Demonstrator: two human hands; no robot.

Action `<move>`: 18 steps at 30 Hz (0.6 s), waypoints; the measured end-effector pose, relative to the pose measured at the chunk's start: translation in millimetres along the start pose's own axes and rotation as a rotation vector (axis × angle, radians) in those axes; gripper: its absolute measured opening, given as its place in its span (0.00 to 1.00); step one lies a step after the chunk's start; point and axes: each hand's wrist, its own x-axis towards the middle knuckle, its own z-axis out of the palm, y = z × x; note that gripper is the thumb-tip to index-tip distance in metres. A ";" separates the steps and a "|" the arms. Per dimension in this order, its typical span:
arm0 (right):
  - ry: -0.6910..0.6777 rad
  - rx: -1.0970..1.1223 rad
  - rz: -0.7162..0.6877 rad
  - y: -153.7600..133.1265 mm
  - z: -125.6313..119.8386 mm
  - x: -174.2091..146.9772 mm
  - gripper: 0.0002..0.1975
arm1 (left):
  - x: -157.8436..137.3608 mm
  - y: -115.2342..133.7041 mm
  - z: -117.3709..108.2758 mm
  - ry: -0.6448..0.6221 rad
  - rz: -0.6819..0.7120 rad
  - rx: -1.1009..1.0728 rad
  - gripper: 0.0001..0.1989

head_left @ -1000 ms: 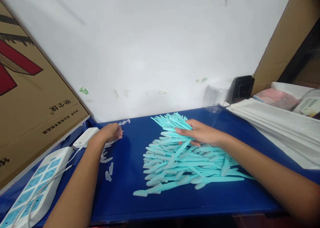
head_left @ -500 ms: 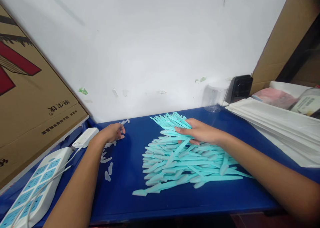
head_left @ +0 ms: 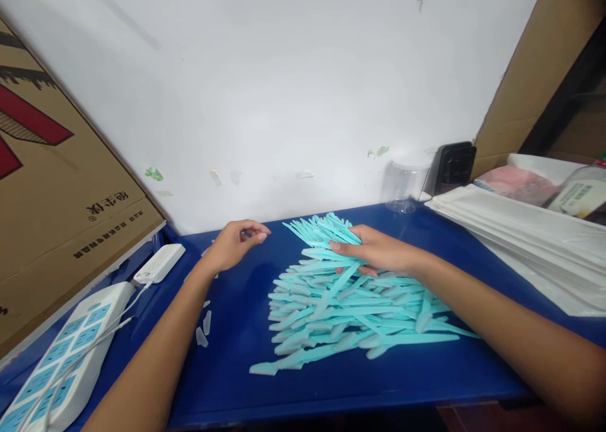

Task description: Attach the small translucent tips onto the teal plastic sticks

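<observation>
Head view: saw a pile of teal sticks [head_left: 341, 312] on the blue table [head_left: 246, 391]. Made out the right hand [head_left: 381, 251] at the far edge of the pile, closed round a bunch of sticks [head_left: 322, 230], with its thumb over the top. Found the left hand [head_left: 235, 244] to the left of the pile, near its far end, with fingers loosely bent and thumb close to their tips; could not tell of any small piece pinched there. Noticed clear pieces [head_left: 207, 323] left of the pile, beside the left forearm [head_left: 165, 337], and a power strip [head_left: 83, 337] and white adapter [head_left: 160, 263] farther left. Spotted a jar [head_left: 406, 186] beyond the pile to the right, and white bags [head_left: 534, 242] farther right.
</observation>
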 end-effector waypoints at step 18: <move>-0.044 0.001 -0.033 -0.1 1.5 3.6 0.24 | -11.6 34.5 51.3 -0.049 0.027 -0.439 0.18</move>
